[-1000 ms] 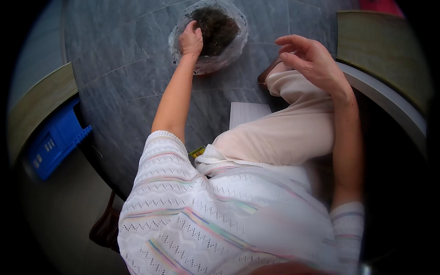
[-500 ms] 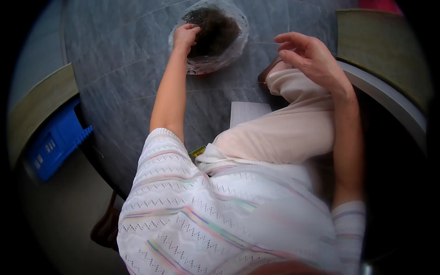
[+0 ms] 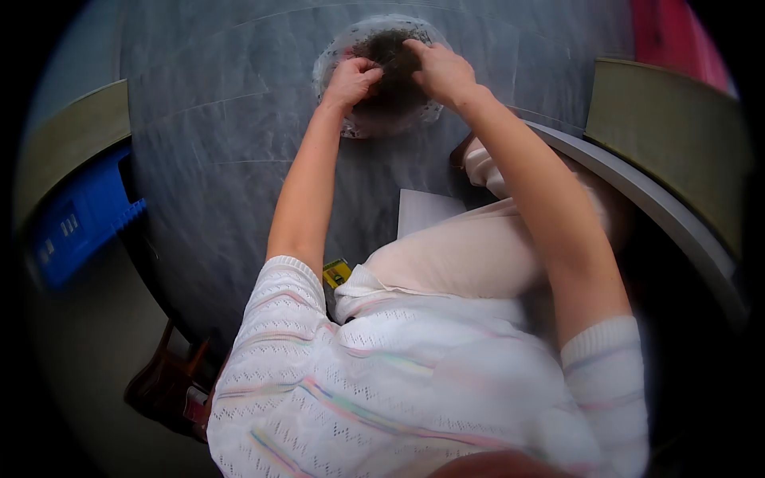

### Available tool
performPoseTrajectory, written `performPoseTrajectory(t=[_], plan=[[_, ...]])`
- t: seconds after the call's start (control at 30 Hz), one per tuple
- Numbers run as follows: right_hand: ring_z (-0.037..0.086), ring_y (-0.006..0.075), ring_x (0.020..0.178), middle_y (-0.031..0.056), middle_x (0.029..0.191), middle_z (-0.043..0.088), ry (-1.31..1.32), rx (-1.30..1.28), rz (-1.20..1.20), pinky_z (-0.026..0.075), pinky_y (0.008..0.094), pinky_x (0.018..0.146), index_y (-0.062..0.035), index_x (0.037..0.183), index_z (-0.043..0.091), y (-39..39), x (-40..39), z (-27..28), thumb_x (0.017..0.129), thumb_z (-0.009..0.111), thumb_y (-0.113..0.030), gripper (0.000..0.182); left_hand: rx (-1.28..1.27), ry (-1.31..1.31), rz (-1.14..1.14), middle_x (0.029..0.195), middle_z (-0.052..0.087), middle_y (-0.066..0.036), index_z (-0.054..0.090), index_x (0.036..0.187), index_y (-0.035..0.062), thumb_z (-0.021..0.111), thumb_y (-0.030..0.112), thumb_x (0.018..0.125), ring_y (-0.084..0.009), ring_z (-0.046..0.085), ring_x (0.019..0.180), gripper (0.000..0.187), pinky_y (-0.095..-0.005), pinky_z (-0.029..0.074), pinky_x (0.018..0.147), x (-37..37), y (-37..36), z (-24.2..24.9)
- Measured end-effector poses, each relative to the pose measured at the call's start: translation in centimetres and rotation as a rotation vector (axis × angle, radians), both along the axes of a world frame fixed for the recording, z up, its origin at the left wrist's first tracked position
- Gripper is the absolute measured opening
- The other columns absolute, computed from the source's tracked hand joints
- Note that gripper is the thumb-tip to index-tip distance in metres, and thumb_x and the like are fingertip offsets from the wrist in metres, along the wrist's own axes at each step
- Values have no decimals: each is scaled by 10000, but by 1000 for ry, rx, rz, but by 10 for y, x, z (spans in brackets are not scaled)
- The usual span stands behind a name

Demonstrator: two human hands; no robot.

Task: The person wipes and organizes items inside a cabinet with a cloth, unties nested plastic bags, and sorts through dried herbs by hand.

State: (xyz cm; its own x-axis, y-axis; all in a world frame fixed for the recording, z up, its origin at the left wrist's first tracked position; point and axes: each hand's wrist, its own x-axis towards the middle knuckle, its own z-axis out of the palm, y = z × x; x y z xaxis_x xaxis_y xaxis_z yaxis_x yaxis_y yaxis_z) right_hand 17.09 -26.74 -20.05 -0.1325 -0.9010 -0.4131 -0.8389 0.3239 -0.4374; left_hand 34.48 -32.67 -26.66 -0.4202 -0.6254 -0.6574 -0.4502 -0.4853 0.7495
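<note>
A round basin lined with clear plastic (image 3: 434, 121) stands on the grey floor, with a dark, stringy mass (image 3: 390, 94) inside whose kind I cannot make out. Over the left part of the basin is my left hand (image 3: 353, 82), its fingers pinched together at the edge of the dark mass; what they hold is too small to tell. My right hand (image 3: 446, 73) reaches over the basin's right rim. Its thumb and forefinger are apart, and the fingertips reach to the dark mass.
A pale flat board (image 3: 422, 211) lies by my bent leg (image 3: 454, 255). Beside my hip is a small yellow packet (image 3: 336, 273). To the left are a blue plastic crate (image 3: 80, 219) and a dark wooden piece of furniture (image 3: 163, 382). A curved pale edge (image 3: 661, 195) runs along the right.
My right hand has moved left from above my knee to the basin. My left hand stays at the basin, pinched. The view has shifted slightly.
</note>
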Motion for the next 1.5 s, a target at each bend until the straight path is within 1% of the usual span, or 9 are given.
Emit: performPoseTrajectory(t=[0.17,0.27,0.37,0.4,0.67,1.07,1.2,1.3,1.5], plan=[[565,304,991,114,1047,598,-109,25,-6,454,395,842,-152,1086,603,8,-18,-54,800,591,-184,288,-8,29,-3,810,593,0,590,1021,32,623,168,816,-89,546,673,248,-223,444,594,3,3,-8],[578,314,958,143,981,625,-274,61,-131,452,386,831,-111,1026,632,10,-29,-64,790,601,-177,247,-192,-26,21,865,585,-22,532,1165,36,663,223,778,-120,551,738,449,-253,457,648,4,5,-5],[585,324,934,163,947,634,-371,86,-236,453,379,821,-85,986,648,11,-28,-71,781,604,-168,225,-610,-288,-224,946,579,-68,452,1279,80,702,279,721,-188,565,825,643,-318,466,720,-2,9,-4],[587,325,930,164,951,632,-365,81,-223,455,377,819,-83,986,648,10,-27,-70,780,603,-166,227,-752,-366,-252,985,572,-112,515,1225,119,707,299,684,-274,565,904,602,-379,458,786,-8,12,-10],[589,325,923,160,945,635,-287,69,-221,458,374,812,-77,947,661,15,-39,-84,769,599,-165,208,-827,-579,-183,886,583,-122,643,884,93,615,210,718,-334,566,838,205,-413,466,723,9,9,-56],[596,316,922,163,919,640,-346,43,-308,459,376,814,-71,916,670,23,-47,-98,758,590,-162,199,-706,-694,-43,840,619,-140,674,888,122,625,225,705,-332,596,784,216,-387,479,703,42,-3,-82],[588,318,955,161,979,634,-279,93,-228,457,373,831,-75,1009,637,19,-45,-88,759,601,-171,270,-674,-593,-118,888,623,-98,666,973,161,653,237,687,-280,600,836,296,-361,475,745,36,-5,-66],[564,331,1006,178,1056,608,-352,107,-142,444,376,866,-99,1149,554,17,-35,-83,754,613,-180,408,-752,-490,-212,1072,580,-96,601,1117,213,676,255,668,-297,549,975,457,-375,443,838,21,-1,-52],[523,343,1080,206,1114,575,-446,140,42,415,382,924,-137,1294,425,18,-20,-83,733,623,-186,597,-927,-560,-257,1306,418,-131,462,1262,276,695,304,651,-370,374,1186,655,-481,350,949,-25,6,-41]])
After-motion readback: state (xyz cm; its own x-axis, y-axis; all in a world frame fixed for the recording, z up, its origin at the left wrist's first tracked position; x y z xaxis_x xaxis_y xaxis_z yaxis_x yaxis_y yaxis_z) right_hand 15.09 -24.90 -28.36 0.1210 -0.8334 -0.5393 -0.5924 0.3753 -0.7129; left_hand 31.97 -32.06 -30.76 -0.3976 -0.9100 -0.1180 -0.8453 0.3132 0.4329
